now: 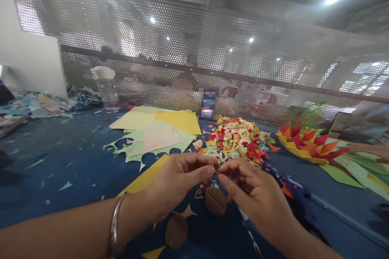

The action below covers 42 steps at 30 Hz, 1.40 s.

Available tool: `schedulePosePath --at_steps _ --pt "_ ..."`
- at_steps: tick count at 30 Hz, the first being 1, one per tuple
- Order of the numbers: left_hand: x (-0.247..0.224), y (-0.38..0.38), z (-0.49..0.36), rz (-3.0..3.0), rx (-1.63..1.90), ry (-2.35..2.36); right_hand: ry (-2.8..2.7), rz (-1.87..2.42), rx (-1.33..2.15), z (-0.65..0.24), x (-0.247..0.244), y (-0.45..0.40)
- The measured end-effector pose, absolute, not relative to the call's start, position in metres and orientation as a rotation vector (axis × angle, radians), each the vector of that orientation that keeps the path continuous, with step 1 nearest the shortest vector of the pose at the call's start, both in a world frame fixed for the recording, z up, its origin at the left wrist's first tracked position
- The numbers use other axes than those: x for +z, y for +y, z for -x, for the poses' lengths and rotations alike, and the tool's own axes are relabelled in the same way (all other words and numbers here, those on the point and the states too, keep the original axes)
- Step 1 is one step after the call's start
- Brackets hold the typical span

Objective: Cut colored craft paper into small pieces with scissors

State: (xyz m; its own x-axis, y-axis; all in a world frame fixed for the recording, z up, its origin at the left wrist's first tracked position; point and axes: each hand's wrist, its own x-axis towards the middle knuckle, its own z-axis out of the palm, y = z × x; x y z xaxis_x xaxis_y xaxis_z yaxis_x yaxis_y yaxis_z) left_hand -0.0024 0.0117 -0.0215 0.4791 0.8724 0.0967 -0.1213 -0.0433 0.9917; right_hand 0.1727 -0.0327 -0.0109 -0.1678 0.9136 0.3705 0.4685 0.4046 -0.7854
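Note:
My left hand point(179, 180), with a silver bangle at the wrist, is closed in a pinch above the blue table. Opposite it, my right hand point(258, 194) also pinches, fingertips nearly meeting the left. Between them is a small orange-brown piece point(214, 168), mostly covered by the fingers, so its kind is unclear. Just below lies a brown oval piece point(216, 201) with a crease down its middle. Another brown oval point(176, 231) rests nearer me, beside a pale pointed paper scrap point(189, 211). Partly under my right hand is a thin metal-tipped tool point(254, 243).
Beyond my hands are a heap of small folded paper pieces point(240, 137), cut green paper point(136, 139) and yellow sheets point(179, 120). A dark blue glue gun point(296, 190) lies right. A bottle point(107, 89) and phone point(208, 105) stand behind; another person's hand point(369, 149) is far right.

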Motion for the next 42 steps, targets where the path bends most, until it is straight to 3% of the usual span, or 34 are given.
schedulePosePath --at_steps 16,33,42 --pt "-0.029 0.013 0.006 -1.738 0.985 0.781 -1.859 1.248 0.629 -0.175 -0.014 -0.030" --pt "-0.024 0.010 0.003 -1.825 0.982 0.891 -2.119 1.279 -0.015 -0.175 -0.024 -0.031" --pt "-0.028 0.013 0.006 -1.642 0.872 0.745 -2.022 1.320 0.270 -0.175 -0.017 -0.031"
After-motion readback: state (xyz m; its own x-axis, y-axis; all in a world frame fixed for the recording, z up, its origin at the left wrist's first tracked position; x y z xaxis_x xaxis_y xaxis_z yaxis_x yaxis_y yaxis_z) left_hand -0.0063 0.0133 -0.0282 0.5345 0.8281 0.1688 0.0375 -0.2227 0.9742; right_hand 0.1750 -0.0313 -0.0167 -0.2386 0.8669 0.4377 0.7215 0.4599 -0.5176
